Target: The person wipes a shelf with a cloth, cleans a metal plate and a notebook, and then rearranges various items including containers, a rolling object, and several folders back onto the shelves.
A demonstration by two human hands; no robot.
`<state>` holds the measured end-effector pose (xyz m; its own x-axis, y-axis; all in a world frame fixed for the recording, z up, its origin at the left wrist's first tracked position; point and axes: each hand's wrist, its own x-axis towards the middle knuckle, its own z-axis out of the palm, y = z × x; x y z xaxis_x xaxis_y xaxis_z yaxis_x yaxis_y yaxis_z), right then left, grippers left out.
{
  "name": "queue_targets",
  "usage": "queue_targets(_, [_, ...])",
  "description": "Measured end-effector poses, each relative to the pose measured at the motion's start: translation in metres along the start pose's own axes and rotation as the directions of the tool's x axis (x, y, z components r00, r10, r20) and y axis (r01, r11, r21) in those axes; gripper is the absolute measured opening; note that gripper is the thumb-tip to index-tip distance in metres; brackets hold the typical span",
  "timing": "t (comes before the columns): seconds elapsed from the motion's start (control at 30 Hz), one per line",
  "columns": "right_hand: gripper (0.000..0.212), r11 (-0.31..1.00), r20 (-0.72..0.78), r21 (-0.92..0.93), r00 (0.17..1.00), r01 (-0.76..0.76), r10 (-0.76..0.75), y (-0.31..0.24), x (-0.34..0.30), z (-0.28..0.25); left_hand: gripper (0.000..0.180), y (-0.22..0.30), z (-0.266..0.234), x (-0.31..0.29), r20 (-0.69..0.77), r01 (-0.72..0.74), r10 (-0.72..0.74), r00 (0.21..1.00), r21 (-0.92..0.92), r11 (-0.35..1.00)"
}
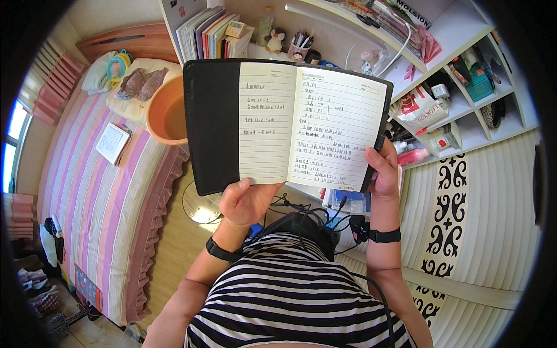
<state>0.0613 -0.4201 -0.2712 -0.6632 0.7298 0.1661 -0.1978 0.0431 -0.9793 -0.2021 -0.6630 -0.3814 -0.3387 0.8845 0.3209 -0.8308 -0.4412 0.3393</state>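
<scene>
Grip: left hand (246, 203) pinches the notebook (342, 133) at its near edge, thumb in front; right hand (384, 171) pinches its right edge.
Notebook: one, black-covered, lying open between both hands above the lap.
Pages: two showing, ruled; dark handwriting on both, denser on the right.
Wristbands (222, 252): two, black, one per forearm.
Pen cup (298, 54): one, pink, far side, several pens inside.
Basin (152, 119): one, orange, left, partly behind the notebook; contents unclear.
Right shelves (466, 104): compartments holding one white bag (419, 109) with red lettering, one teal box (480, 85).
Bed (116, 203): one, striped, left, bearing a white pad (112, 143).
</scene>
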Motion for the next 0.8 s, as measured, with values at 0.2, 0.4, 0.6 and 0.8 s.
queue_targets(0.2, [0.06,1.0,-0.018,0.008,1.0,0.002,-0.002,0.0037,0.0,-0.0001,0.103,0.0006,0.0005,-0.0041,-0.004,-0.009,0.009,1.0,0.024,1.0])
queue_targets(0.4, [0.061,1.0,0.004,0.02,1.0,0.009,-0.009,0.0058,0.0005,-0.0027,0.105,0.0013,0.0007,-0.0068,-0.054,0.005,-0.002,0.999,0.064,0.998])
queue_targets(0.6, [0.062,0.999,0.002,0.032,1.0,-0.001,0.001,0.0016,0.0017,0.0026,0.105,0.0018,0.0011,-0.0058,-0.047,0.009,-0.006,0.999,0.067,0.998])
queue_targets(0.8, [0.061,0.998,0.005,0.057,1.0,-0.023,0.023,0.0046,-0.0016,-0.0004,0.105,0.0013,0.0023,-0.0063,-0.062,0.015,-0.011,0.998,0.069,0.997])
